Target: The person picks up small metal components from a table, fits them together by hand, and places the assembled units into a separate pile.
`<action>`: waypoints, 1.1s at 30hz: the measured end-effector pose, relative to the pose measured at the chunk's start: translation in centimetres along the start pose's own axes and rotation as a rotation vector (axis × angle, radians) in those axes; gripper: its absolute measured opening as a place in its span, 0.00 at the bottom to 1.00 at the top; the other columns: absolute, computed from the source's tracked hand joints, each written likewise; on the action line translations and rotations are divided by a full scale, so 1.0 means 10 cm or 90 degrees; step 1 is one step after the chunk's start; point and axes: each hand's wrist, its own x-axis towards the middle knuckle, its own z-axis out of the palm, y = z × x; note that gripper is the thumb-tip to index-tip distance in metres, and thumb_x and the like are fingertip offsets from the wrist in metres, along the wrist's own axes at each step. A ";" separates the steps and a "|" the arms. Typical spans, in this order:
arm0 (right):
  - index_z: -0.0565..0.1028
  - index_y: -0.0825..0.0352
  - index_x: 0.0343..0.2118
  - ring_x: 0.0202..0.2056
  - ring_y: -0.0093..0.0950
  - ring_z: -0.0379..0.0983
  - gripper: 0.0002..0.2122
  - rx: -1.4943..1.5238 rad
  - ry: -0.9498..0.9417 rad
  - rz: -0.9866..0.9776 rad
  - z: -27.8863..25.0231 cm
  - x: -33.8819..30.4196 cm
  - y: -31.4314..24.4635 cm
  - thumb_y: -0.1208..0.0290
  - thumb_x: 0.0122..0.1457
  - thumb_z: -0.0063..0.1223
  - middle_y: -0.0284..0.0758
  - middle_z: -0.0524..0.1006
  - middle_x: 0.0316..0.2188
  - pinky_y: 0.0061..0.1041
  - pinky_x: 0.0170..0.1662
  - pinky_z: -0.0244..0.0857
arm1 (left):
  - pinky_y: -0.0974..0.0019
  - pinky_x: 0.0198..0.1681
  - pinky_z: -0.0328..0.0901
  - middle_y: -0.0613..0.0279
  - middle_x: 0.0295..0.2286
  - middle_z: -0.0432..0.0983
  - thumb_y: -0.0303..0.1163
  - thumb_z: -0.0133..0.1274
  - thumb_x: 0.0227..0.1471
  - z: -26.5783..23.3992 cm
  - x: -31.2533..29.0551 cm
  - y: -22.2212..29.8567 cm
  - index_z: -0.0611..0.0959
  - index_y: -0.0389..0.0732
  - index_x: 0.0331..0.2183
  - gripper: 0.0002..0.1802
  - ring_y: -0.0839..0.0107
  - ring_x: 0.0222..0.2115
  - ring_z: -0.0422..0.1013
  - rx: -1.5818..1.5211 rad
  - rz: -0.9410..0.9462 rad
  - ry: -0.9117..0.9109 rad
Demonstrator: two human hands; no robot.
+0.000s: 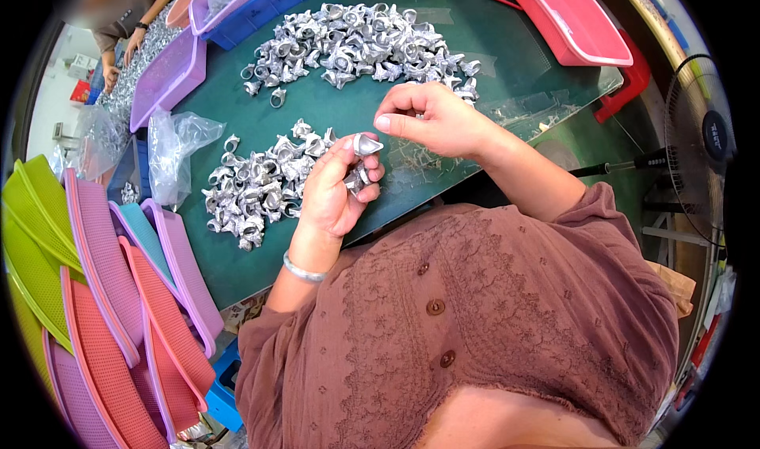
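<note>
My left hand (pixel 328 188), palm turned up, is closed around a few silver-grey metal rings. One ring (pixel 366 144) with a broad pointed top sits at the thumb and fingertips; another (pixel 358 177) lies against the curled fingers. Just above and to the right, my right hand (pixel 431 121) is closed, its thumb laid along the bent fingers; whatever it may pinch is hidden. A smaller heap of similar rings (pixel 261 184) spreads on the green tabletop (pixel 229 279), left of my left hand. Beyond both hands lies a larger heap (pixel 348 45).
Stacked green, pink and purple plastic baskets (pixel 103 275) crowd the left side. A purple tray (pixel 168 77), a blue bin (pixel 273 6) and a clear plastic bag (pixel 180 152) line the table's left edge. A pink tray (pixel 566 18) stands far right, near a fan (pixel 704 136). Another person (pixel 131 14) works far left.
</note>
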 end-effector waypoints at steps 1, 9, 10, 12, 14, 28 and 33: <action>0.75 0.70 0.29 0.28 0.15 0.64 0.08 0.002 0.005 0.010 -0.01 0.00 0.01 0.70 0.56 0.53 0.27 0.71 0.26 0.18 0.31 0.59 | 0.77 0.19 0.56 0.64 0.24 0.67 0.34 0.39 0.58 0.00 0.00 0.01 0.73 0.37 0.38 0.12 0.73 0.25 0.62 -0.008 -0.006 -0.003; 0.75 0.70 0.30 0.29 0.20 0.66 0.05 -0.195 0.137 -0.081 -0.21 -0.04 0.19 0.74 0.54 0.50 0.31 0.71 0.26 0.20 0.32 0.61 | 0.78 0.18 0.55 0.62 0.26 0.65 0.36 0.43 0.56 -0.07 0.02 0.02 0.72 0.36 0.40 0.14 0.71 0.26 0.60 -0.001 -0.006 0.007; 0.75 0.70 0.30 0.29 0.21 0.66 0.05 -0.240 0.156 -0.104 -0.25 -0.04 0.21 0.75 0.54 0.50 0.32 0.71 0.27 0.20 0.33 0.61 | 0.78 0.18 0.55 0.62 0.26 0.65 0.35 0.43 0.56 -0.08 0.03 0.01 0.72 0.36 0.40 0.14 0.71 0.26 0.60 -0.006 -0.006 0.008; 0.76 0.68 0.27 0.32 0.35 0.69 0.04 -0.332 0.196 -0.167 -0.30 -0.03 0.25 0.75 0.49 0.51 0.36 0.72 0.25 0.30 0.36 0.63 | 0.76 0.18 0.58 0.59 0.28 0.67 0.36 0.43 0.55 -0.10 0.01 0.00 0.73 0.35 0.40 0.15 0.68 0.27 0.62 -0.018 0.007 0.002; 0.76 0.68 0.26 0.33 0.35 0.68 0.04 -0.441 0.224 -0.239 -0.34 -0.04 0.33 0.75 0.48 0.52 0.35 0.72 0.26 0.31 0.38 0.62 | 0.74 0.19 0.61 0.56 0.31 0.69 0.36 0.42 0.55 -0.11 0.01 0.00 0.73 0.35 0.40 0.16 0.65 0.29 0.64 -0.047 0.013 -0.007; 0.75 0.66 0.27 0.44 0.36 0.61 0.07 -0.712 0.178 -0.219 -0.24 -0.11 0.32 0.74 0.42 0.55 0.36 0.68 0.38 0.35 0.47 0.56 | 0.66 0.25 0.67 0.54 0.35 0.71 0.29 0.44 0.50 -0.16 0.01 -0.01 0.73 0.39 0.41 0.14 0.60 0.34 0.69 -0.046 0.020 -0.021; 0.74 0.65 0.26 0.43 0.37 0.61 0.06 -0.638 0.163 -0.192 -0.24 -0.09 0.37 0.77 0.42 0.52 0.35 0.69 0.37 0.35 0.46 0.56 | 0.68 0.25 0.66 0.58 0.31 0.69 0.31 0.44 0.52 -0.15 -0.01 0.00 0.74 0.40 0.38 0.11 0.62 0.33 0.68 -0.012 0.008 0.001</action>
